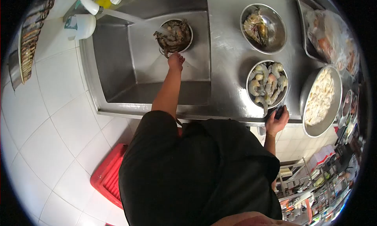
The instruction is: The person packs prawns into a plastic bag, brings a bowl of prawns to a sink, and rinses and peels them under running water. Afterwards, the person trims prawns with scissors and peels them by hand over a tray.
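Note:
In the sink, water runs from the faucet onto a metal bowl heaped with dark shrimp. My left hand is just below that bowl, near its rim, with its fingers curled; whether they grip anything is too small to tell. At the counter's front edge, my right hand is closed around a small dark object. Right above it stands a round metal bowl of grey peeled shrimp. A third metal bowl farther back holds a few yellowish shrimp pieces.
A large metal bowl of pale pieces stands at the right. Behind it, a tray holds plastic-bagged food. A white bottle is left of the sink. Below are a red plastic crate and wire shelves.

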The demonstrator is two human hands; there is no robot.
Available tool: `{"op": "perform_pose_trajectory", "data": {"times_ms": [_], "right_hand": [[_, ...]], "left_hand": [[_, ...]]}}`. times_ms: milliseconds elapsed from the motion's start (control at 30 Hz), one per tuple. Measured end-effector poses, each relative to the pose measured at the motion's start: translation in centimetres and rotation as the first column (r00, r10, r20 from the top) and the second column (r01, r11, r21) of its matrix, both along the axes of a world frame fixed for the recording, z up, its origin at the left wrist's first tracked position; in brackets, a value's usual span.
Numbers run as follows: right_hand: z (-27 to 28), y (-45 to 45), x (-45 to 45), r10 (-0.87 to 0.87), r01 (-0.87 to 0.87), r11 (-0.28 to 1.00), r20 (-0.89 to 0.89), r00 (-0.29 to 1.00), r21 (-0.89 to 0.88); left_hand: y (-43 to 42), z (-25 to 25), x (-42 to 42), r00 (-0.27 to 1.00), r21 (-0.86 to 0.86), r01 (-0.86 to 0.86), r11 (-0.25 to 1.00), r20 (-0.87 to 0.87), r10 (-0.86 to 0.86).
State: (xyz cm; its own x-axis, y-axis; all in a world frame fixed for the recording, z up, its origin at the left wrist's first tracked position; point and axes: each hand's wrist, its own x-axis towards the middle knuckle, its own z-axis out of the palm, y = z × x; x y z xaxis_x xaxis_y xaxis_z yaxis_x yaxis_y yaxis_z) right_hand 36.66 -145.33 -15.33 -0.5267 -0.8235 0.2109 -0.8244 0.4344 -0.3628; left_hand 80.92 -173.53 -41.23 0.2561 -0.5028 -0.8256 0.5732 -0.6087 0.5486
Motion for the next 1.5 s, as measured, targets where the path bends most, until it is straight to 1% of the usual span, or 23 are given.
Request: {"op": "perform_pose_trajectory", "data": {"times_ms": [33, 100, 133, 200, 233, 267, 300, 333, 367, 400, 500, 533, 667, 767, 833, 933, 1033, 1133, 1233, 1367, 1433, 1467, 1500], "right_hand": [[0.0, 0.0, 0.0, -0.008, 0.008, 1.000, 0.002, 1.000, 0.020], [-0.4, 0.1, 0.0, 0.008, -0.008, 1.000, -0.020, 1.000, -0.011], [-0.8, 0.3, -0.3, 0.011, -0.011, 1.000, 0.016, 1.000, -0.019], [-0.7, 0.5, -0.2, 0.021, -0.021, 1.000, -0.004, 1.000, 0.018], [-0.7, 0.2, 0.0, 0.017, -0.017, 1.000, -0.002, 1.000, 0.019], [-0.5, 0.2, 0.1, 0.008, -0.009, 1.000, 0.022, 1.000, 0.027], [-0.6, 0.1, 0.1, 0.028, -0.028, 1.000, 0.029, 0.999, -0.003], [-0.8, -0.1, 0.2, 0.019, -0.017, 1.000, 0.076, 0.997, -0.023], [-0.6, -0.2, 0.5, 0.008, -0.004, 0.999, 0.123, 0.992, -0.037], [-0.6, -0.1, 0.1, 0.051, -0.051, 0.999, 0.014, 0.999, 0.019], [-0.7, -0.1, 0.2, -0.006, 0.002, 0.999, 0.086, 0.996, 0.043], [-0.6, -0.1, 0.2, 0.028, -0.029, 0.997, 0.014, 1.000, 0.065], [-1.0, 0.0, 0.1, 0.009, -0.013, 0.999, 0.080, 0.997, 0.043], [-0.5, -0.2, 0.1, 0.023, -0.024, 0.995, 0.011, 1.000, 0.097], [-0.7, -0.3, 0.2, 0.010, -0.013, 0.997, 0.039, 0.999, 0.077], [-0.6, -0.2, 0.1, 0.002, -0.008, 0.997, 0.065, 0.998, 0.082], [-0.5, -0.4, 0.1, 0.020, -0.025, 0.997, 0.060, 0.998, 0.079], [-0.3, -0.6, 0.2, 0.034, -0.037, 0.997, 0.047, 0.998, 0.066], [-0.2, -0.9, 0.4, 0.019, -0.024, 0.996, 0.063, 0.998, 0.085], [-0.6, 0.0, -0.3, 0.001, -0.009, 0.993, 0.065, 0.998, 0.116], [-0.6, 0.0, -0.4, 0.010, -0.016, 0.993, 0.049, 0.999, 0.116], [-0.5, -0.1, -0.3, 0.007, -0.013, 0.993, 0.056, 0.998, 0.118], [-0.3, -0.1, -0.2, 0.001, -0.009, 0.993, 0.062, 0.998, 0.119]], "left_hand": [[0.1, -0.5, 0.0, 0.998, 0.071, -0.040, 0.997, 0.053, 0.036], [-0.3, -1.3, -0.1, 0.983, 0.201, -0.123, 0.972, 0.160, 0.091], [-0.1, -3.8, 0.9, 0.982, 0.166, -0.184, 0.969, 0.080, 0.173], [-0.9, -5.5, 1.4, 0.965, 0.143, -0.254, 0.957, -0.029, 0.260], [-1.7, -5.3, 1.3, 0.949, 0.129, -0.291, 0.948, -0.086, 0.303], [-2.4, -5.2, 1.1, 0.952, 0.162, -0.302, 0.939, -0.006, 0.307], [-3.3, -4.1, 0.5, 0.948, 0.194, -0.318, 0.928, 0.075, 0.309], [-4.2, -3.0, -0.1, 0.940, 0.226, -0.334, 0.915, 0.155, 0.304], [-4.4, -3.1, -0.1, 0.936, 0.232, -0.344, 0.910, 0.166, 0.311], [-4.7, -3.2, -0.1, 0.933, 0.230, -0.350, 0.908, 0.165, 0.318], [-4.6, -4.2, 0.5, 0.927, 0.198, -0.370, 0.907, 0.137, 0.348], [-4.6, -4.3, 0.7, 0.926, 0.192, -0.375, 0.907, 0.128, 0.355], [-4.6, -5.2, 0.9, 0.922, 0.181, -0.385, 0.905, 0.113, 0.369], [-4.7, -5.4, 1.1, 0.920, 0.171, -0.390, 0.905, 0.111, 0.375], [-4.7, -5.8, 1.1, 0.922, 0.161, -0.385, 0.909, 0.108, 0.371], [-4.4, -6.3, 1.4, 0.932, 0.094, -0.361, 0.928, 0.080, 0.354], [-4.6, -5.8, 1.3, 0.957, 0.127, -0.281, 0.951, 0.104, 0.269], [-4.7, -4.8, 1.1, 0.945, 0.230, -0.327, 0.917, 0.085, 0.316], [-4.7, -5.1, 1.2, 0.965, 0.153, -0.261, 0.953, 0.051, 0.256], [-4.2, -9.0, 2.7, 0.986, 0.196, -0.162, 0.967, 0.001, 0.165], [-3.1, -14.9, 4.6, 0.996, 0.115, -0.067, 0.991, 0.074, 0.059], [-2.8, -20.6, 6.3, 0.938, -0.047, 0.170, 0.984, 0.313, -0.147], [-2.4, -23.5, 7.3, 0.740, -0.149, 0.433, 0.889, 0.622, -0.256]]}}
